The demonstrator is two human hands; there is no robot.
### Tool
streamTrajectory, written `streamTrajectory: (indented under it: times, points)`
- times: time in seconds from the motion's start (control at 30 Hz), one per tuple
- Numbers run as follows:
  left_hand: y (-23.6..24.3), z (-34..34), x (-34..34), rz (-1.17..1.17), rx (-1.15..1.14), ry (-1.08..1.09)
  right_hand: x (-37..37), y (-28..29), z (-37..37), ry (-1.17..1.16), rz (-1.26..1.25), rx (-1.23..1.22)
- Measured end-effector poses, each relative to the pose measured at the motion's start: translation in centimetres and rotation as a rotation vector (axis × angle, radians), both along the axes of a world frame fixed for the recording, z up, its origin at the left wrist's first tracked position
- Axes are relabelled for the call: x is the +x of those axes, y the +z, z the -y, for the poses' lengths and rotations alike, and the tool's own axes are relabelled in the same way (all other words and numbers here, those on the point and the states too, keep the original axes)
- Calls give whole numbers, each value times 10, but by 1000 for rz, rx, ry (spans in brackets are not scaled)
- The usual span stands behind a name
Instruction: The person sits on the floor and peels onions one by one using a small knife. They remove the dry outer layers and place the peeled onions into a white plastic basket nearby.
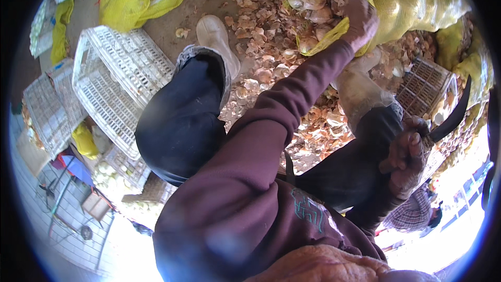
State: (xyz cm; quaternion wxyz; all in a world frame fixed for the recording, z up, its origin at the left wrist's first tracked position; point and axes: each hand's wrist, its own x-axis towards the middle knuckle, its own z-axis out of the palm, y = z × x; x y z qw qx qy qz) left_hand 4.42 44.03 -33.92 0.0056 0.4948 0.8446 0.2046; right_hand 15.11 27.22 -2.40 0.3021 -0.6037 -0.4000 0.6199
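My left hand (361,21) reaches in a maroon sleeve to the mouth of a yellow mesh sack (412,5). Its fingers are blurred among the onions (313,1) there, so their grip is unclear. At the right, my right hand (408,159) is closed round the handle of a knife (453,117). The knife's dark curved blade points up and away from my right leg. The handle is mostly hidden by my fingers.
Loose onion skins (261,36) cover the floor between my boots. White plastic crates (122,68) stand at the left, and a brown-looking crate (424,86) sits right of my right boot. Yellow mesh bags (125,0) lie at the far left. Another person (412,211) is at the lower right.
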Motion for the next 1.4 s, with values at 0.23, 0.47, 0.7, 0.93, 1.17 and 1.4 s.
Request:
streamTrajectory:
  times: [0.23,0.47,0.7,0.93,1.17,1.4]
  points:
    - [12,56,-98,1738,191,92,-27,4,-1,-18,88,-6]
    - [-29,71,-181,732,251,-44,-18,-4,-1,84,0,28]
    - [-62,37,-249,9,-37,-40,-23,-4,-6,61,-64,3]
    - [-72,1,-271,171,-131,-48,-14,-1,-5,20,-92,-76]
    - [-102,13,-264,437,-61,123,-22,0,-4,30,-49,-50]
    - [-127,178,-235,675,-259,318,-5,-7,-2,122,-132,14]
